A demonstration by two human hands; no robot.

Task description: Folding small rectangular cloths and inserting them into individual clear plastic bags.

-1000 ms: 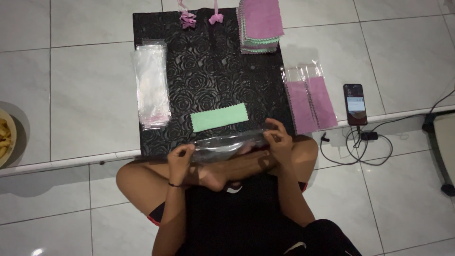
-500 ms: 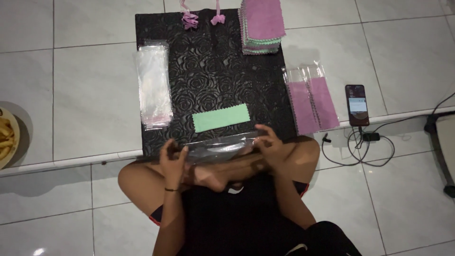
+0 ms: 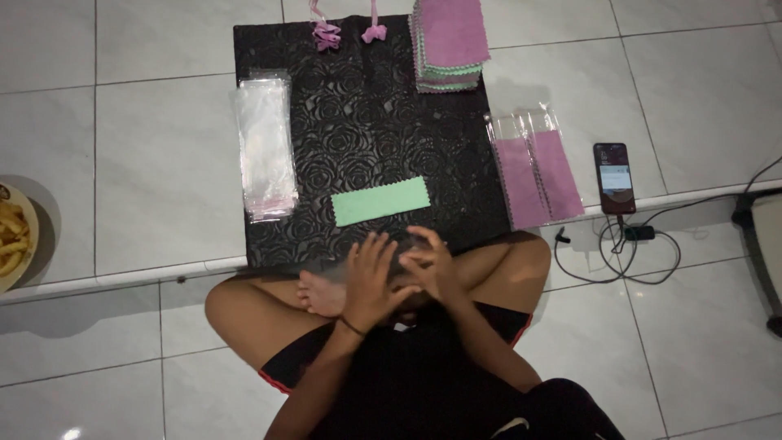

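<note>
Green folded cloth (image 3: 380, 200) flat on the black rose-embossed mat (image 3: 358, 106), just beyond both hands. Left hand (image 3: 371, 273) and right hand (image 3: 428, 265) touching at mat's near edge, fingers curled; grip unclear. Clear sleeves (image 3: 265, 155) along mat's left edge.

A black rose-embossed mat (image 3: 366, 122) is lying on the white tiled floor (image 3: 163, 147). It is carrying a green cloth strip (image 3: 380, 200), clear sleeves (image 3: 265, 155) and stacked cloths (image 3: 450, 41).
</note>
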